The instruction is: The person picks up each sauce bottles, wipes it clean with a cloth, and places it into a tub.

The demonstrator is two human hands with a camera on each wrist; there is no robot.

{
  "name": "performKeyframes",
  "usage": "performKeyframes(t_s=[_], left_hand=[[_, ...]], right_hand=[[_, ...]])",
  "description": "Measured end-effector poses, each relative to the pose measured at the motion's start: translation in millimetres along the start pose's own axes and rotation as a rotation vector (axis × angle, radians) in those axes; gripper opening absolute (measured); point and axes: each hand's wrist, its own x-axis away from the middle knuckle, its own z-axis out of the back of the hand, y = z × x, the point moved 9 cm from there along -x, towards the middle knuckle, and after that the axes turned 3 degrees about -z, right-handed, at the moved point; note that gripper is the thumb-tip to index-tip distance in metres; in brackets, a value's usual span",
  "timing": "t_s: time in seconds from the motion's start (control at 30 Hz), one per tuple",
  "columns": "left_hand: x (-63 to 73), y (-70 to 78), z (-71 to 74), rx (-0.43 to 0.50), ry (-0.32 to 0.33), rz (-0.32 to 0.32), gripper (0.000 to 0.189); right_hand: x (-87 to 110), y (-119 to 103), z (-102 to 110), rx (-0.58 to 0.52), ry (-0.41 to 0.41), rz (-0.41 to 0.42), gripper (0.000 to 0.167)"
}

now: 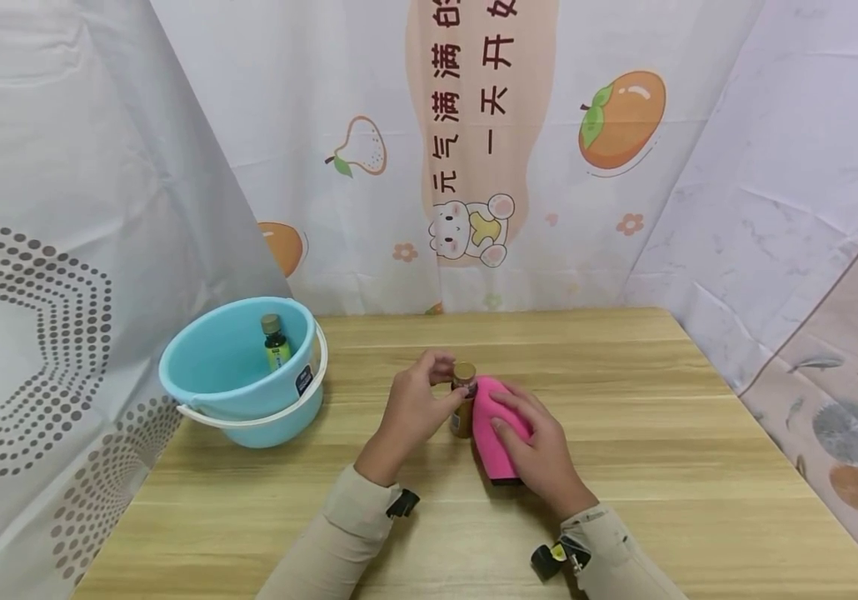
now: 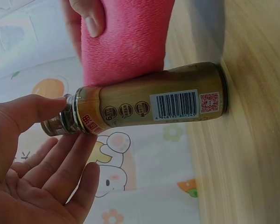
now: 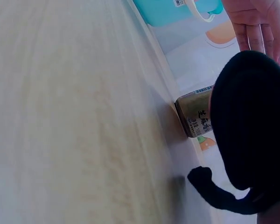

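Observation:
A small glass bottle (image 1: 462,421) with a golden-brown label and a gold cap stands upright on the wooden table. At its neck, the thumb and fingers of my left hand (image 1: 416,404) pinch it from the left. My right hand (image 1: 541,446) grips a pink towelling pad (image 1: 487,429) and holds it against the bottle's right side. The pad's black side and black strap (image 3: 224,198) fill much of the right wrist view, hiding most of the bottle. A barcode (image 2: 176,105) faces the left wrist camera.
To the left stands a light-blue bucket (image 1: 249,408) with a white handle (image 1: 264,423). Inside it leans a dark bottle (image 1: 276,343) with a green-yellow label. A printed curtain (image 1: 369,75) hangs behind the wooden table (image 1: 624,375).

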Motion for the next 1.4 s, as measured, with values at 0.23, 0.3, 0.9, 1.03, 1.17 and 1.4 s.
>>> performKeyframes(t_s=[0.23,0.3,0.9,1.03,1.17,1.4], left_hand=[[0.4,-1.6,-2.7,0.020,-0.033,0.023,0.042],[0.3,-1.7,-3.1,0.029,-0.038,0.028,0.042],[0.7,-1.8,-4.4,0.017,-0.026,0.038,0.042],[0.8,-2.9,-5.3,0.034,-0.033,0.043,0.045],[0.7,-2.3,-4.9,0.023,-0.033,0.037,0.046],[-0.1,-0.4,-2.1,-0.003,-0.039,0.025,0.045]], right_hand=[[1.3,-5.4,5.6,-0.058,0.043,0.040,0.040],[1.8,-7.2,6.9,-0.072,0.043,0.040,0.040],[0.1,4.0,1.3,0.012,-0.013,-0.031,0.038],[1.0,8.0,-2.0,0.061,-0.044,-0.070,0.037],[0.9,10.4,-3.6,0.087,-0.058,-0.078,0.037],[0.3,18.6,-6.6,0.147,-0.086,-0.128,0.037]])
